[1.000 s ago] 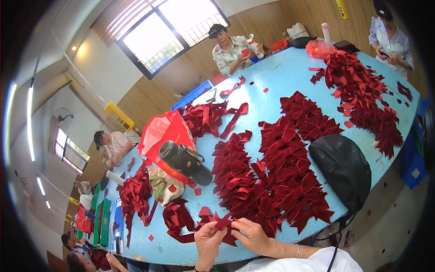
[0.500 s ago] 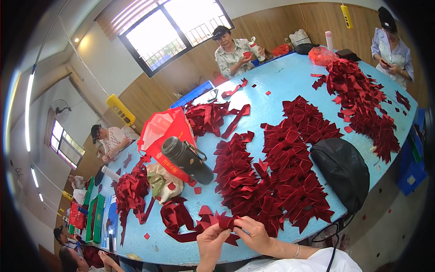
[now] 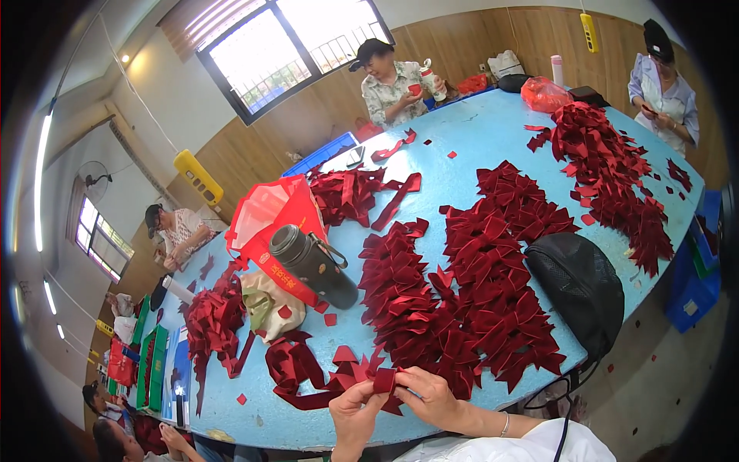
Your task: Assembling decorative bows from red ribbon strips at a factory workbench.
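At the table's near edge, my left hand (image 3: 354,410) and my right hand (image 3: 428,397) are closed, side by side, pinching a folded dark red velvet ribbon (image 3: 384,380) between their fingertips. Its lower part is hidden behind my fingers. Just left of my hands lies a loose length of the same ribbon (image 3: 296,368), looped and trailing over the table. Beyond my fingers, long rows of finished-looking ribbon bows (image 3: 400,300) overlap one another. A further bank of bows (image 3: 504,285) stretches away to the right of these.
A dark flask (image 3: 312,266) stands beside a red bag (image 3: 277,219) and a cream cloth pouch (image 3: 269,308). A black mesh bag (image 3: 577,289) with a cord lies at the right edge of the blue table (image 3: 454,196). Several people work around it; more ribbon heaps (image 3: 608,181) lie farther off.
The ribbon between my fingers has turned from pointed ends showing to a flatter, squarish fold. The whole view has shifted slightly. Across the table, a person's head has turned leftward.
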The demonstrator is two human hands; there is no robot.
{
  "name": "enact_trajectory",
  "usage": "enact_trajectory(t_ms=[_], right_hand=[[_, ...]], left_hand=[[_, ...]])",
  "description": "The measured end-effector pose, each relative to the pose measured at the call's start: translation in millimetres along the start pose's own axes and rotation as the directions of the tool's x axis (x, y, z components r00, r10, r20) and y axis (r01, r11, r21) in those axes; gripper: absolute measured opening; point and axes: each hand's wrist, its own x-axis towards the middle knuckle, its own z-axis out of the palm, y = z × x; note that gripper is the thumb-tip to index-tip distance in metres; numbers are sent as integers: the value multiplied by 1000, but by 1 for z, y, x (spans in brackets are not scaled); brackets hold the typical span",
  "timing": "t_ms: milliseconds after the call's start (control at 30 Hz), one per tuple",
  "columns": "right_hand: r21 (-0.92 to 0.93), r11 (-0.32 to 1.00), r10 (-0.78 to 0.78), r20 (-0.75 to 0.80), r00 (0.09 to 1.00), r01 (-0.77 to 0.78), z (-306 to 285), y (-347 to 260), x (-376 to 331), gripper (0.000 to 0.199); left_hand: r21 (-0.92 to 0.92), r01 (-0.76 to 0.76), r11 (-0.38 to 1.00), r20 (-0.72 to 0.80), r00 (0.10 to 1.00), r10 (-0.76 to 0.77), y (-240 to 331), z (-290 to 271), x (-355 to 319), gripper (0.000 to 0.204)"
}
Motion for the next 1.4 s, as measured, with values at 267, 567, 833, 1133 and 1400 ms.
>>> enact_trajectory(t_ms=[267,567,833,1133,1400], right_hand=[[-28,998,-44,113,993,48,1,4,-9,30],[-71,996,-43,185,982,57,0,11,7,28],[-80,990,-98,232,968,119,8,9,6,28],[-90,996,-3,136,991,15,12,9,7,28],[-10,998,62,118,991,-62,17,9,5,27]], left_hand=[[228,152,962,61,984,-169,3,-17,3,13],[-297,410,862,159,912,-378,-9,-27,19,16],[-353,359,864,118,933,-340,-21,-36,8,21],[-221,153,963,-33,986,-164,-16,-16,6,43],[-94,77,993,-87,993,-85,-19,-21,2,49]])
